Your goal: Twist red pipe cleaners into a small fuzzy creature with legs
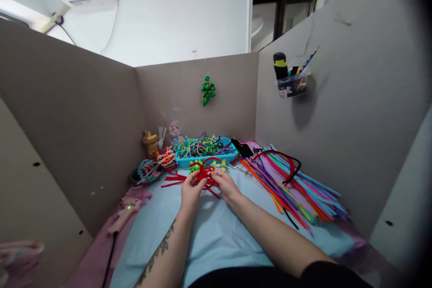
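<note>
Red pipe cleaners (203, 172), bent and joined into a loose shape with several ends sticking out, are held up between my two hands over the blue cloth. My left hand (193, 186) pinches the shape from the left, thumb toward me. From the right, the fingers of my right hand (225, 184) close on another part of it. Loose red pipe cleaners (173, 179) lie on the cloth beside my left hand. Just behind my hands sit a small green figure (195, 166) and a grey-and-yellow piece (219, 165), both partly hidden.
A blue tray (205, 160) of tangled pipe cleaners stands at the back. Bundles of coloured pipe cleaners (290, 184) spread on the right, near scissors (239, 169). On the left are a dark bowl (135, 179) and a corded pink tool (126, 216). Grey panels (195, 99) enclose three sides.
</note>
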A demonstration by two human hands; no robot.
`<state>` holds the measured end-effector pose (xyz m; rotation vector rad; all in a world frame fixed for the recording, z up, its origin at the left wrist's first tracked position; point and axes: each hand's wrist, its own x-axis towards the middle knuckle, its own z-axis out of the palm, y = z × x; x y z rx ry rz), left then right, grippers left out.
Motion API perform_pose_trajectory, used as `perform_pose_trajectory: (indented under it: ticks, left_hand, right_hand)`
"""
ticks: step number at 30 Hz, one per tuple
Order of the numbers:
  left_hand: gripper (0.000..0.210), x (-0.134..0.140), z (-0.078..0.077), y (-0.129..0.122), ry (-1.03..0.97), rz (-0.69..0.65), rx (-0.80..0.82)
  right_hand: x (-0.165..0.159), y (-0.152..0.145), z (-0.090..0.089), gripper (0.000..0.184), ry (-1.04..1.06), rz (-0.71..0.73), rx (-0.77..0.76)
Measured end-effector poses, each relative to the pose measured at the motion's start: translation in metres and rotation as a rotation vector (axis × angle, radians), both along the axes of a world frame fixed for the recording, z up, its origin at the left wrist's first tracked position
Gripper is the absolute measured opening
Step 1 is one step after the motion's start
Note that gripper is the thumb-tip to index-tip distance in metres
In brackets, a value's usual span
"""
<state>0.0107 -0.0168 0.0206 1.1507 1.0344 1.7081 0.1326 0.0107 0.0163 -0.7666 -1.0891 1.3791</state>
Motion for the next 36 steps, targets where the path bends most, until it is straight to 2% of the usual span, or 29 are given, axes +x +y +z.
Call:
perform_pose_trajectory:
  ticks: [3,5,7,10,13,19,25,29,36]
  left_hand:
    - [0.047,-0.001,0.001,0.001,-0.042,0.001,-0.027]
    - [0.047,-0.001,0.001,0.001,-0.058,0.003,-0.033]
    - [0.048,-0.002,0.000,0.002,-0.076,-0.007,-0.041]
    - [0.051,-0.002,-0.001,0.003,-0.102,-0.026,-0.066]
    - [0.052,-0.003,-0.002,0.003,-0.118,-0.050,-0.091]
    - [0.054,-0.002,0.000,0.003,-0.120,-0.065,-0.116]
    - [0.056,-0.005,-0.006,0.007,-0.181,-0.078,-0.131]
    - [0.055,-0.006,-0.006,0.007,-0.183,-0.096,-0.128]
    - [0.050,-0.004,0.000,0.002,-0.094,-0.041,-0.134]
  right_hand:
    - [0.010,0.006,0.002,0.028,-0.096,-0.192,0.100]
    - [0.019,0.011,0.003,0.017,-0.235,-0.341,0.255]
    - [0.025,0.015,0.003,0.015,-0.382,-0.407,0.391]
    - [0.030,0.017,0.003,0.019,-0.544,-0.393,0.510]
    - [0.030,0.017,0.002,0.017,-0.617,-0.380,0.553]
    - [0.030,0.016,0.005,0.016,-0.614,-0.386,0.593]
    - [0.030,0.018,0.001,0.031,-0.686,-0.357,0.612]
    - [0.031,0.020,-0.001,0.025,-0.692,-0.390,0.611]
    - [0.033,0.014,0.006,0.018,-0.616,-0.403,0.595]
